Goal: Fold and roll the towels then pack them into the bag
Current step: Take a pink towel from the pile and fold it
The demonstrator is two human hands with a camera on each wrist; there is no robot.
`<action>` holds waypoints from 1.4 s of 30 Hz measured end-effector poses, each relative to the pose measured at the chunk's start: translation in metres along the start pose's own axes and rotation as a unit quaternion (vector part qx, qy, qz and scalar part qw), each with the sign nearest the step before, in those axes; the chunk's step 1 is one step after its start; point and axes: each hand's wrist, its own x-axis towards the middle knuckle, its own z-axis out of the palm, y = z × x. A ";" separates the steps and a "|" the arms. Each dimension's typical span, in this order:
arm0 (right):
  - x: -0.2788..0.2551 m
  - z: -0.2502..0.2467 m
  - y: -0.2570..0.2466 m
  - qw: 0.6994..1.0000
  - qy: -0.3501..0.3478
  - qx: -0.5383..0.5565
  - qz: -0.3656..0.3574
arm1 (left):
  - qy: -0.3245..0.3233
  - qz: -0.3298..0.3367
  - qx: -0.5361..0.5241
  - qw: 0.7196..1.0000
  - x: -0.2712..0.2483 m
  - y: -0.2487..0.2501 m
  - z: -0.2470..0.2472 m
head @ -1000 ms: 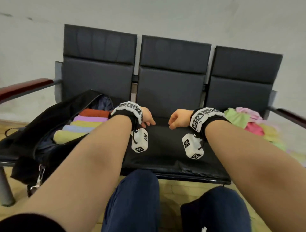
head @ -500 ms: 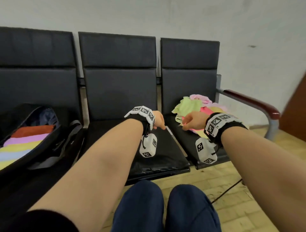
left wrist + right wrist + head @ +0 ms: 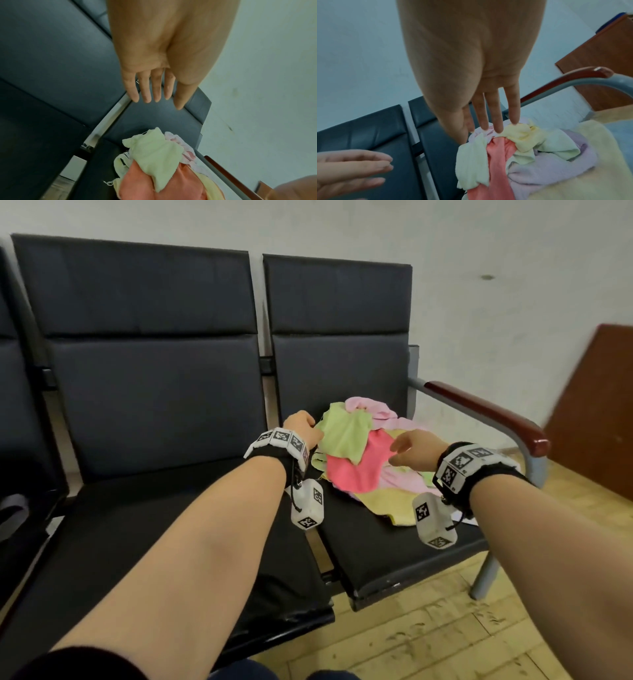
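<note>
Head view shows both hands reaching toward a loose heap of towels point(image 3: 363, 460) on the right-hand seat point(image 3: 394, 546) of a row of black chairs. The left hand point(image 3: 303, 429) is at the heap's left edge, next to the green towel point(image 3: 344, 436) on top; from the wrist view its fingers point(image 3: 147, 86) are straight and spread, holding nothing. The right hand point(image 3: 416, 450) hovers over the heap's right side, fingers point(image 3: 496, 115) likewise extended and released, tips near the pale yellow towel point(image 3: 520, 134), though contact cannot be confirmed. The bag is out of sight in all current views.

The main risk, as I judge it, is the tangle. The green towel lies draped over the pink towel point(image 3: 356, 470), with lilac and yellow pieces twisted underneath, so a grab at one corner could drag several along and spill some off the seat's near edge onto the floor point(image 3: 428, 638). A yellow towel point(image 3: 387, 505) already reaches toward that edge. Picking two layers at once would also spoil a clean fold. Lifting the top green piece straight up while the other hand steadies the pile looks safest.
</note>
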 end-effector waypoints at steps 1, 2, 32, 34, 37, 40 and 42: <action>0.013 0.002 0.009 1.000 0.019 0.012 0.003 | 0.017 -0.001 -0.022 1.000 0.012 0.001 0.008; 0.023 0.006 0.017 0.999 0.038 0.028 0.008 | 0.024 -0.007 -0.033 0.999 0.021 0.002 0.014; 0.253 0.067 0.083 0.993 0.112 -0.007 0.017 | 0.002 -0.015 -0.286 0.958 0.157 -0.049 0.179; 0.252 0.066 0.079 0.989 0.143 -0.023 0.018 | -0.005 -0.034 -0.325 0.945 0.156 -0.051 0.176; 0.246 0.060 0.072 0.958 0.277 0.063 0.033 | 0.000 -0.046 -0.353 0.934 0.154 -0.051 0.172; 0.235 0.039 0.065 0.884 0.408 0.223 0.040 | 0.011 -0.051 -0.357 0.933 0.152 -0.049 0.170; 0.224 0.024 0.057 0.845 0.421 0.329 0.016 | 0.026 -0.021 -0.269 0.963 0.150 -0.042 0.164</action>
